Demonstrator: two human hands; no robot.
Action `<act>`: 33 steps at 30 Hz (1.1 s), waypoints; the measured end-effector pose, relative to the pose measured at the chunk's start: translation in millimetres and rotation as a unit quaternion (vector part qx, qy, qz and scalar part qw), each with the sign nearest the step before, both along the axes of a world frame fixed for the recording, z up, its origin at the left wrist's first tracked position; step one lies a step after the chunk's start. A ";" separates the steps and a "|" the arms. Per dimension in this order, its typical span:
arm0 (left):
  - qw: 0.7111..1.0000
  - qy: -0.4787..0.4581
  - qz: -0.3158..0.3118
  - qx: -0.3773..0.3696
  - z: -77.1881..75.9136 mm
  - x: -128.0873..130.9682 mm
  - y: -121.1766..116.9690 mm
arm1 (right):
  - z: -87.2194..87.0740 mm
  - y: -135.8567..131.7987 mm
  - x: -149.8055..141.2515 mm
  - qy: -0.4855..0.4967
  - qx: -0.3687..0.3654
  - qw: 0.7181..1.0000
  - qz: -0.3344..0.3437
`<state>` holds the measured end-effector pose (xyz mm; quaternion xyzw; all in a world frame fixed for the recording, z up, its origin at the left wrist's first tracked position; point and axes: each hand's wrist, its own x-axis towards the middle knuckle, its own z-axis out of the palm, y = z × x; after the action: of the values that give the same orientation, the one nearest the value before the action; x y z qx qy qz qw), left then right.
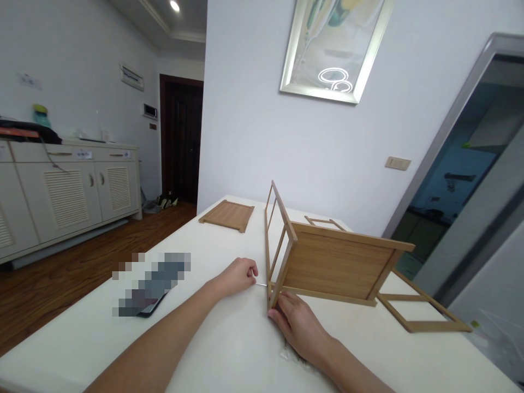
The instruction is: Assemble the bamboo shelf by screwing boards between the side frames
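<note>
L hand (239,274) pinching thin rod (261,284) left of frame (284,270); R hand (301,328) clamped on frame's low corner. Prob. fastening; next turn needs frame steady.

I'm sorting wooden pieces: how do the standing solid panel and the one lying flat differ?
Pose: the standing panel is up on edge, while the flat panel lies on the table. Contact: the standing panel meets an upright open frame; the flat panel lies apart from the other wooden pieces. Both are brown wood with filled middles.
</note>
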<state>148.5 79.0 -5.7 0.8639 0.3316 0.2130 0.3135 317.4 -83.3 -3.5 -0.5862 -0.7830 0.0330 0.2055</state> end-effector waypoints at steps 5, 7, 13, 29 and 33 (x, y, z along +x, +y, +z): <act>0.999 -0.008 0.010 -0.039 -1.8 -3.4 5.7 | 1.7 -1.4 -1.2 -0.004 -0.009 1.000 -0.009; 0.999 -0.016 0.018 -0.042 -1.5 -5.6 8.8 | 2.5 -1.8 -2.1 -0.001 -0.007 1.000 -0.009; 0.995 -0.056 0.032 -0.077 -4.6 -4.4 14.2 | 9.1 -3.4 -1.6 -0.003 -0.007 1.000 0.001; 0.966 -0.101 -0.047 -0.235 -1.5 9.2 -5.3 | 13.1 -0.4 10.9 -0.032 0.033 0.991 -0.125; 0.964 -0.106 -0.063 -0.235 -4.5 11.3 -6.9 | 5.2 6.7 19.7 -0.086 0.017 0.975 -0.205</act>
<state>159.8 72.1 -10.2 0.7573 0.2819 0.1994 0.5542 337.1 -76.6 1.7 -0.7314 -0.6613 -0.0740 0.1494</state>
